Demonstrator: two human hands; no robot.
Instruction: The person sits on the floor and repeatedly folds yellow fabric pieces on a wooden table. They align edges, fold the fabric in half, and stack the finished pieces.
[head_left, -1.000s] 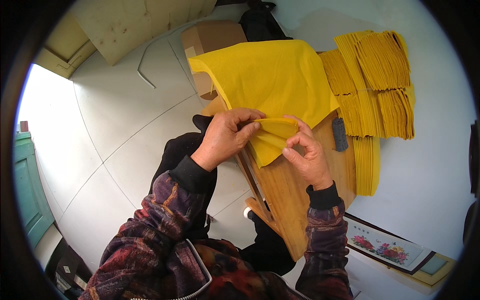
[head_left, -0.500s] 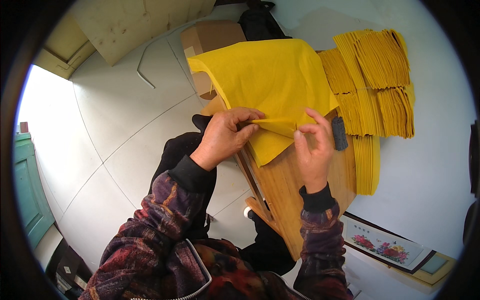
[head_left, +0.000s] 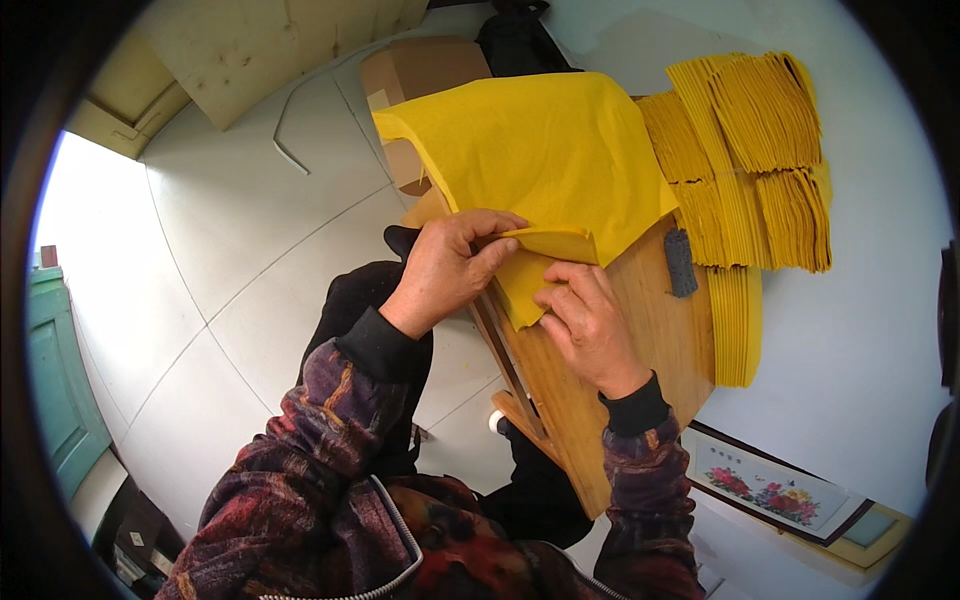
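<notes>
A large yellow felt-like sheet (head_left: 540, 150) drapes over the wooden table and hangs past its left edge. My left hand (head_left: 450, 265) pinches a raised fold of it between thumb and fingers, near the table's left edge. To the right of that, my right hand (head_left: 590, 325) has its fingers curled in, thumb and fingertips closed at the edge of the sheet's near flap. The fold stands up a little between the two hands. Part of the flap is hidden behind the right fingers.
Stacks of folded yellow pieces (head_left: 760, 120) lie at the table's right, beside a small dark grey block (head_left: 680, 262). Bare wood of the table (head_left: 640, 350) shows near me. Behind stands a cardboard box (head_left: 430, 70); a framed flower picture (head_left: 770, 485) is at lower right.
My right hand has come down and left from the fold's right end to the near flap, its fingers now curled in. My left hand keeps its pinch in nearly the same place.
</notes>
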